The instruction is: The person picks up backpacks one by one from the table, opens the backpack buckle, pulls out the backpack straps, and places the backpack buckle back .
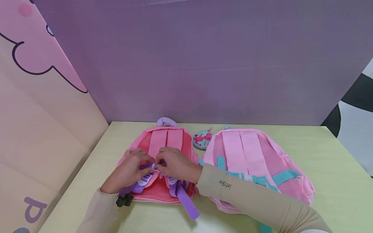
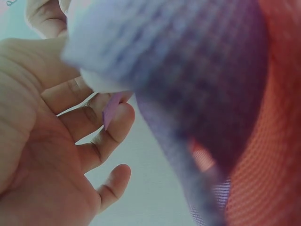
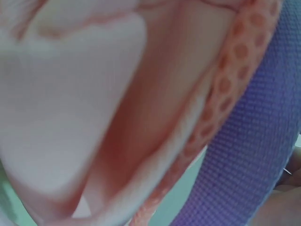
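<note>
A coral-pink backpack (image 1: pixel 175 137) lies with its shoulder straps facing up on the table. Both hands meet over its middle at a purple chest strap with a pale buckle (image 1: pixel 153 165). From the left, my left hand (image 1: pixel 132 166) pinches the strap beside the buckle between thumb and forefinger. In the left wrist view, purple webbing (image 2: pixel 188 61) passes close by, while the other fingers (image 2: pixel 113 186) spread below. My right hand (image 1: pixel 176 165) pinches the strap from the other side. Purple webbing (image 3: pixel 249 113) and coral mesh (image 3: pixel 225 84) fill much of the right wrist view.
A pink backpack with teal straps (image 1: pixel 279 161) lies at the right, partly under my right forearm. Between the bags at the back sits a small teal pouch (image 1: pixel 201 139) with a pink dinosaur-like print. A loose purple strap end (image 1: pixel 187 204) trails toward the table's front.
</note>
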Demonstrator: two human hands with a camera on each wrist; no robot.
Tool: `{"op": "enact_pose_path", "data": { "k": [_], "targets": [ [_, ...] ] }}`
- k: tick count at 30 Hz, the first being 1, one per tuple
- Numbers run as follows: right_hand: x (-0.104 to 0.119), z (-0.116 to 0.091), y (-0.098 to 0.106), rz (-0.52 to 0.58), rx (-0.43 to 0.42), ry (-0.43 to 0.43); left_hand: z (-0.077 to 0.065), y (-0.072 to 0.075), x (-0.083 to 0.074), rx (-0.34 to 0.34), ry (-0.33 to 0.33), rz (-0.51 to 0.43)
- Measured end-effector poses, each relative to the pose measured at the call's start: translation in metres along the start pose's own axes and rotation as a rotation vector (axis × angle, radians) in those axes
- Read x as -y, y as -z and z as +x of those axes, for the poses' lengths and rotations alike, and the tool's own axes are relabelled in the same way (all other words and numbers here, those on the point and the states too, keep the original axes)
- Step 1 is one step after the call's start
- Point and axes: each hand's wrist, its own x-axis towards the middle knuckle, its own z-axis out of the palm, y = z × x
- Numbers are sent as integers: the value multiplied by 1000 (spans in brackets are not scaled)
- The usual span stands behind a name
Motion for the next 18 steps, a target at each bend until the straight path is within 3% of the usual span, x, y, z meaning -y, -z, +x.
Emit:
{"op": "enact_pose_path", "data": {
  "k": [18],
  "targets": [
    [-5, -4, 3, 0, -23, 11, -1, -1, -1, 6, 18, 12]
  ]
}}
